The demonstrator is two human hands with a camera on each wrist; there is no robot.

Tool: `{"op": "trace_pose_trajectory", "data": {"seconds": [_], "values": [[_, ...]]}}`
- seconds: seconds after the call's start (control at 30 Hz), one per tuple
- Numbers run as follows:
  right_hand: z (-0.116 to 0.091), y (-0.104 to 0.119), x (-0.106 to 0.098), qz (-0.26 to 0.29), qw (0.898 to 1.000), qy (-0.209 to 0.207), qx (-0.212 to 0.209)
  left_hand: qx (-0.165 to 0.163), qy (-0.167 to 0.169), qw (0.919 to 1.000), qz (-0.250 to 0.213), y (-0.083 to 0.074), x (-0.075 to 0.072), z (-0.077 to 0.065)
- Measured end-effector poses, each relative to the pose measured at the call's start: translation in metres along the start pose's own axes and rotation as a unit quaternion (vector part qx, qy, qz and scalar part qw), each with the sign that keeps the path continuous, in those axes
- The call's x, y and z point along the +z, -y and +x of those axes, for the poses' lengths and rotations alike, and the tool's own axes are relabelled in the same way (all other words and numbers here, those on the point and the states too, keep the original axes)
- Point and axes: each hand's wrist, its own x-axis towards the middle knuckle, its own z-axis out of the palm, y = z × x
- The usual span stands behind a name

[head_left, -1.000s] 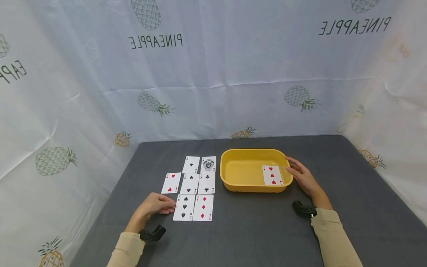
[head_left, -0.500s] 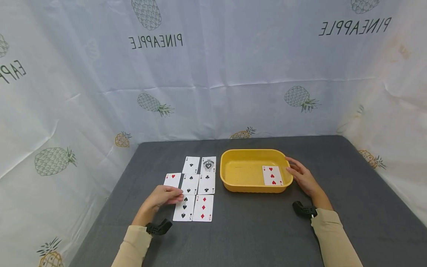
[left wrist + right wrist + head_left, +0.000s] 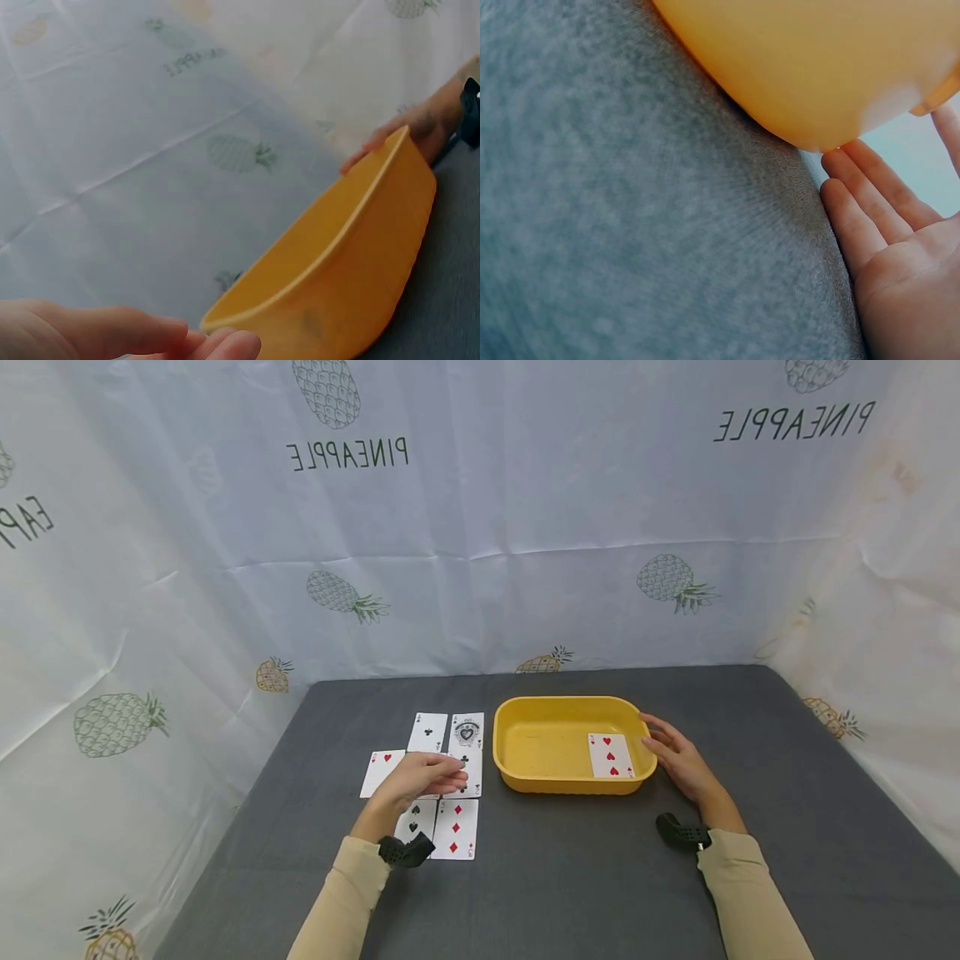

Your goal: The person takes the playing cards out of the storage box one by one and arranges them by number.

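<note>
My left hand (image 3: pixel 416 778) hovers over the rows of playing cards, its fingers loosely bent with nothing visible between them. Beneath it the two of clubs (image 3: pixel 474 783) is partly covered, as is the three of spades (image 3: pixel 408 827); another card is mostly hidden. The two of hearts (image 3: pixel 375 772) lies left of the hand. At the far right end of a yellow plastic tub (image 3: pixel 562 786), my right hand (image 3: pixel 681 766) touches the rim and outer wall with nearly straight fingers (image 3: pixel 866 191). Inside the tub lies the three of hearts (image 3: pixel 600 766).
Farther back lie the ace of clubs (image 3: pixel 426 735) and an ace with a large round emblem (image 3: pixel 477 720). Nearer is the three of diamonds (image 3: pixel 465 847). A dark grey cloth (image 3: pixel 570 877) covers the table, and a pineapple-print curtain (image 3: pixel 480 610) stands behind and at both sides.
My left hand has moved right and farther forward, from beside the three of spades to above the two of clubs. The right hand and the tub have stayed in place.
</note>
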Motion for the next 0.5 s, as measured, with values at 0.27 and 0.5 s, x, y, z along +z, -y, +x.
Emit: {"op": "trace_pose_trajectory", "data": {"seconds": [0.27,0.5], "values": [[-0.001,-0.001,0.000,-0.002,1.000,0.003,-0.005,0.019,0.043,0.9989,0.000,-0.022,0.034,0.018],[-0.002,0.000,-0.002,-0.003,1.000,0.007,-0.026,0.044,0.069,0.9963,-0.025,-0.039,0.061,0.032]]}}
